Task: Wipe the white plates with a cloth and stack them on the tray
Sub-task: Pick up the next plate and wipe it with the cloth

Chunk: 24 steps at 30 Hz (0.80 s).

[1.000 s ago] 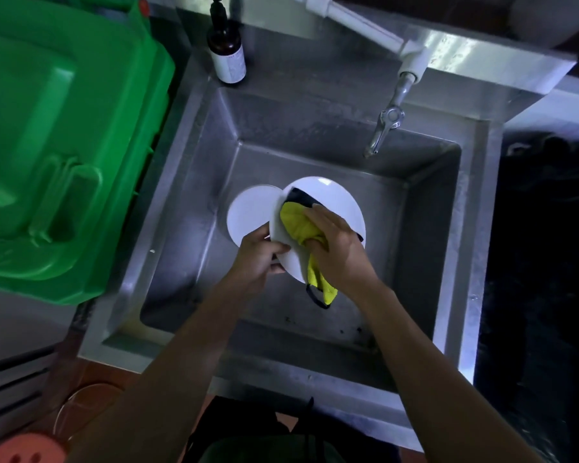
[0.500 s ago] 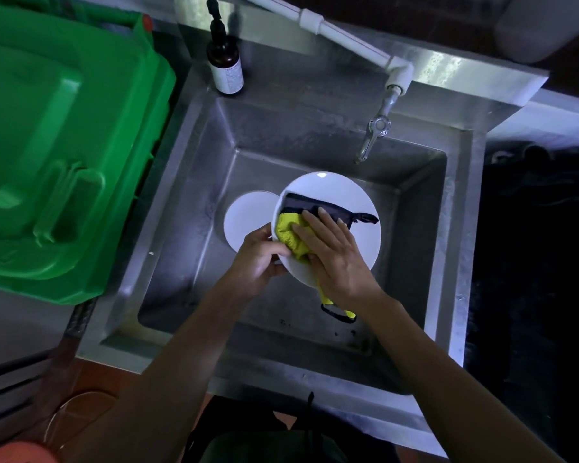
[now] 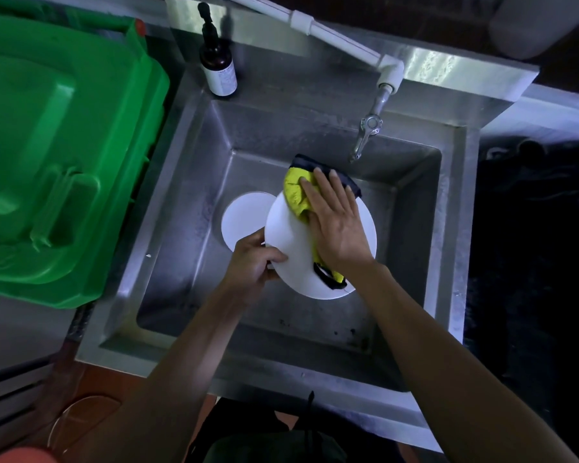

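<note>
Over the steel sink (image 3: pixel 194 182) my left hand (image 3: pixel 253 264) grips the left rim of a white plate (image 3: pixel 291 248), thumb on its face. My right hand (image 3: pixel 336 225) lies flat on a yellow cloth with a dark edge (image 3: pixel 296 192), fingers straight, pressing it against the plate's upper part. The cloth's top sticks out past the plate's far rim and its tail hangs under my wrist. A second white plate (image 3: pixel 243 217) lies on the sink bottom, partly hidden behind the held plate. No tray is in view.
A metal tap (image 3: pixel 365 137) hangs over the sink's back right, fed by a white pipe (image 3: pixel 335 40). A dark pump bottle (image 3: pixel 218 66) stands on the back left ledge. A large green plastic bin lid (image 3: pixel 57 155) fills the left side.
My right hand has slid the cloth from the plate's lower left up to its far rim. The left hand keeps its hold on the plate's edge.
</note>
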{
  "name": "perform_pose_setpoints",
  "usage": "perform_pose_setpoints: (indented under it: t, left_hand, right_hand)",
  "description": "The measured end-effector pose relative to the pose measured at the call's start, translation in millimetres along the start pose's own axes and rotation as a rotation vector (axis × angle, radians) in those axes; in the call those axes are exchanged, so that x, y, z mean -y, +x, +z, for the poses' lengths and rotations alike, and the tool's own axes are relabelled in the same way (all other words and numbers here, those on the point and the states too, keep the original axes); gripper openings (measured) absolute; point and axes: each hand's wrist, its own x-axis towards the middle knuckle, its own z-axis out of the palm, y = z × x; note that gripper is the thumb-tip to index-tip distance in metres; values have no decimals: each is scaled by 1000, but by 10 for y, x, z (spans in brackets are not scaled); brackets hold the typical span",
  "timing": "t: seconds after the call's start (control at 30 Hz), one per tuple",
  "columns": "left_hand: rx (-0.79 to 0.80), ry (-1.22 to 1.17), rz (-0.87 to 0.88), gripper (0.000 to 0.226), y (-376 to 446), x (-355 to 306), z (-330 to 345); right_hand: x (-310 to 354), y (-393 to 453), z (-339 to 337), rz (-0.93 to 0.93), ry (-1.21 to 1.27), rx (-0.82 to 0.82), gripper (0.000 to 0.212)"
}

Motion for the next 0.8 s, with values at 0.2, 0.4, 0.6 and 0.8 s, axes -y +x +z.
perform_pose_setpoints:
  t: [0.2,0.4,0.6,0.8]
  left_hand:
    - [-80,-73,35,54,-10,20,14]
    - [-109,-105,84,55,29,6,-20]
    - [-123,-156,80,48,57,27,-5]
    - [-116,-195,91,39,93,49,31]
  right_hand:
    - [-115,-85,-25,105,-23,-25,51]
    - [-94,-302,32,204,21,-1,55]
    - [142,-537,184,277,118,9,57]
    - [483,-615,282,266,234,33,57]
